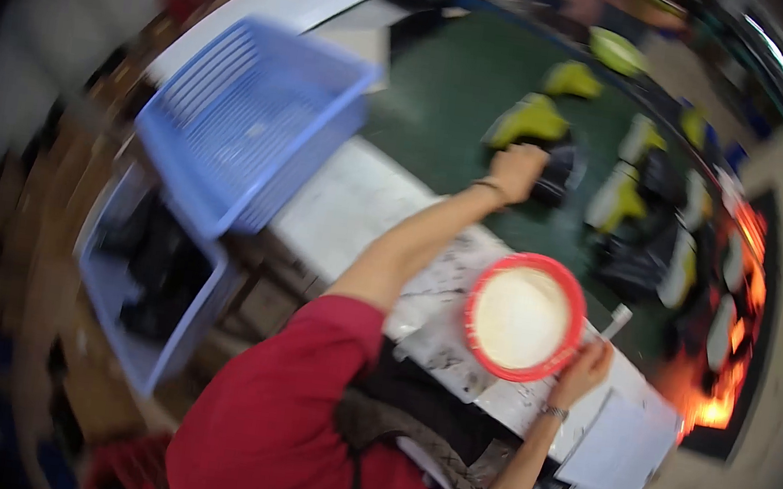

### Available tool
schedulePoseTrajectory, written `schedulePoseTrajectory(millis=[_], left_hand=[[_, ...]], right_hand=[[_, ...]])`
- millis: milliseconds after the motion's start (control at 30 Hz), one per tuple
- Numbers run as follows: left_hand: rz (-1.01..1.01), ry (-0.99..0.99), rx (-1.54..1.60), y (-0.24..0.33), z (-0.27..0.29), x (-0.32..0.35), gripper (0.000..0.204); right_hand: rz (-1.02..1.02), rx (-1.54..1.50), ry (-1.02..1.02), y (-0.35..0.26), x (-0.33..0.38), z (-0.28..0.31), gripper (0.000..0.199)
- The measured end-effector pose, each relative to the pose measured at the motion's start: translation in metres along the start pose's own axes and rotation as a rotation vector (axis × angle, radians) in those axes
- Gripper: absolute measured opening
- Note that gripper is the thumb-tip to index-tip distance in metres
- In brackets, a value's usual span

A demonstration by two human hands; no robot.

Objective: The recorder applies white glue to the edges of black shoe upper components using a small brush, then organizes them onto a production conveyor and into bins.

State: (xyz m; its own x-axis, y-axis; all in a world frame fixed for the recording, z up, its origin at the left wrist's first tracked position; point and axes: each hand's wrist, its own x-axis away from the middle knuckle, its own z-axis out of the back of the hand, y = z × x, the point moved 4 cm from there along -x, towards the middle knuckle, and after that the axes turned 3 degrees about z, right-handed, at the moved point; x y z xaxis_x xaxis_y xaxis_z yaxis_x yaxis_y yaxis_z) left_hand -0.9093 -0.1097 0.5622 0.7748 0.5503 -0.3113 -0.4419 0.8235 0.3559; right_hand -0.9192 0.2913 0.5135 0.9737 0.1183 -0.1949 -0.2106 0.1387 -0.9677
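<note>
Here the left hand (516,170) grips a black shoe part (557,172); right hand (584,364) holds a brush (614,323).

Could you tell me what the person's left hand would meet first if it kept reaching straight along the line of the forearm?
The left hand already sits at a black and yellow-green shoe piece on the dark green belt. That piece comes first, though motion blur hides actual contact.

1. I'm looking at a factory workshop: a green conveyor belt (458,96) carries yellow-and-black shoe parts (534,120).
2. Blue plastic crates (240,128) stand beside my stained white counter (358,201).
</note>
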Motion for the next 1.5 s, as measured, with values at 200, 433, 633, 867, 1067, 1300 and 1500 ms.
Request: schedulePoseTrajectory(millis=[200,433,633,867,1067,1300,1500], left_hand=[[-0.209,0.029,0.52,0.003,0.1,0.085,0.034],[0.632,0.987,0.146,-0.161,0.35,0.384,0.027],[1.263,0.644,-0.265,-0.327,0.348,0.53,0.088],[1.039,0.432,0.525,-0.396,0.321,0.507,0.078],[1.177,0.795,0.549,-0.392,0.343,0.535,0.049],[0.69,1.14,0.983,-0.197,0.416,0.488,0.065],[0.618,0.161,1.034,-0.094,0.345,0.368,0.09]], right_hand=[[0.107,0.108,-0.044,-0.005,-0.009,0.017,0.032],[0.111,0.117,-0.139,-0.005,0.001,-0.009,0.039],[0.136,0.126,-0.088,-0.001,-0.006,0.001,0.04],[0.166,0.168,-0.079,-0.012,0.0,0.001,0.029],[0.033,-0.076,-0.1,-0.015,0.005,0.007,0.017],[0.055,-0.119,-0.051,-0.007,0.001,0.002,0.015],[0.005,-0.139,-0.045,-0.01,0.0,0.003,0.017]])
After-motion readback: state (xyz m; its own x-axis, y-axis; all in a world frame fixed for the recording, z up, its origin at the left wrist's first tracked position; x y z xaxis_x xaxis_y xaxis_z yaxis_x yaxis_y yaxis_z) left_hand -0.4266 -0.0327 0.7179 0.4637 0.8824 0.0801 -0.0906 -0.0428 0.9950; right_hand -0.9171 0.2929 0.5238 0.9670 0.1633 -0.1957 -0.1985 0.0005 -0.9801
